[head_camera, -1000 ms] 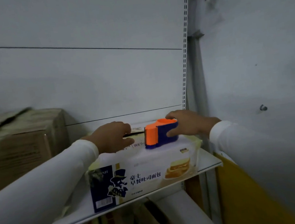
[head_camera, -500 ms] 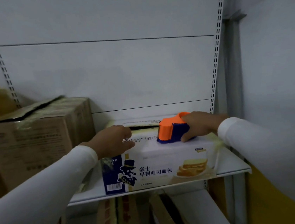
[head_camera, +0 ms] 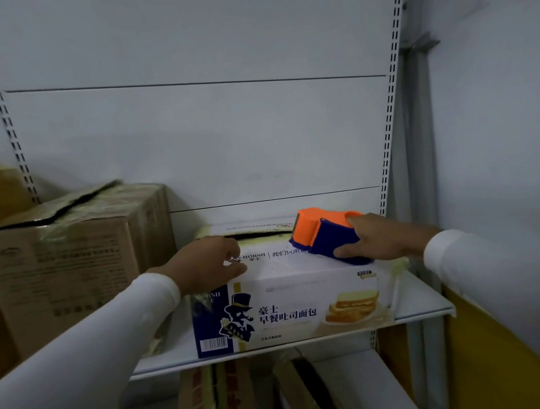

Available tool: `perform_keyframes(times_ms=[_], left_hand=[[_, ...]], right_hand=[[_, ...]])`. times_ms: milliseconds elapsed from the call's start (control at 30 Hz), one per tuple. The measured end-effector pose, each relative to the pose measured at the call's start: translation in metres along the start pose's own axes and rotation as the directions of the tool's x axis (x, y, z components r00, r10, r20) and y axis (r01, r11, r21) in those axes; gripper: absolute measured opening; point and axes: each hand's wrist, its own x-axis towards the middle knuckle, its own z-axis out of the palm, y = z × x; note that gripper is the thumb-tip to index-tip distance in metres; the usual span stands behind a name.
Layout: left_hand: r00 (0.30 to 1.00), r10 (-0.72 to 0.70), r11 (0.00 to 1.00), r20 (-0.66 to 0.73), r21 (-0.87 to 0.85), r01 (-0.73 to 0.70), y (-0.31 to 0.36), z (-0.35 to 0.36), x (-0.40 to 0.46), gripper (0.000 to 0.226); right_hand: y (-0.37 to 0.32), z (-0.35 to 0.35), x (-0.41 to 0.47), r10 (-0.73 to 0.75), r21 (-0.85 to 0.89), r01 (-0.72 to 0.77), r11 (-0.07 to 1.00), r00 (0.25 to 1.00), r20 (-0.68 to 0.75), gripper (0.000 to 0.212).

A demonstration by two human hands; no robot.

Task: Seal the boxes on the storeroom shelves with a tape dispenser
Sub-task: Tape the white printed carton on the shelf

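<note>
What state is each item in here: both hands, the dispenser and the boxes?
Left hand: fingers curled, resting on the box top.
Right hand: grips the dispenser.
Orange-and-blue plastic tape dispenser: on the box top, tilted, orange end up.
White printed bread box: top seam gaping at the back.
Brown cardboard box: top flap lifted, gap showing.

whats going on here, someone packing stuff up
A person is sealing a printed bread box on a white shelf. The right hand grips an orange and blue tape dispenser resting on the box top near the seam, which shows a dark gap at the back. The left hand rests on the box top, fingers curled. A brown carton beside it has a loose flap.
</note>
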Motion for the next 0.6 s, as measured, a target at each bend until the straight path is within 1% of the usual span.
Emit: perform_keyframes(times_ms=[67,167,200,267,367,467,533,600], left_hand=[[1.0,0.004,1.0,0.001,0.001,-0.004,0.004,-0.002,0.002,0.033],[0.999,0.038,0.999,-0.035,-0.035,-0.039,0.011,-0.007,0.006,0.032],[0.998,0.047,0.997,-0.048,-0.059,-0.049,0.013,-0.008,0.007,0.033],[0.997,0.05,0.992,-0.062,-0.113,-0.057,0.019,-0.011,0.01,0.033],[0.994,0.073,0.983,-0.084,-0.163,-0.086,0.032,-0.011,0.014,0.033],[0.988,0.102,0.97,-0.119,-0.208,-0.125,0.044,-0.009,0.016,0.031],[0.989,0.109,0.951,-0.103,-0.278,-0.133,0.051,-0.009,0.016,0.034],[0.991,0.111,0.917,-0.069,-0.377,-0.129,0.056,-0.01,0.015,0.038]], right_hand=[[0.002,-0.001,-0.006,-0.005,0.055,0.006,0.998,1.0,-0.016,0.046],[0.008,-0.008,-0.015,-0.027,0.198,0.041,0.979,0.997,-0.074,0.032],[0.009,-0.012,-0.018,-0.025,0.252,0.049,0.967,0.995,-0.098,0.03],[0.011,-0.017,-0.021,-0.021,0.321,0.061,0.945,0.992,-0.126,0.034],[0.01,-0.019,-0.023,-0.029,0.35,0.071,0.934,0.992,-0.125,0.038],[0.005,-0.016,-0.023,-0.055,0.338,0.094,0.936,0.991,-0.123,0.036],[0.003,-0.014,-0.022,-0.086,0.306,0.123,0.944,0.988,-0.131,0.035],[-0.002,-0.014,-0.02,-0.139,0.26,0.17,0.951,0.981,-0.135,0.04]])
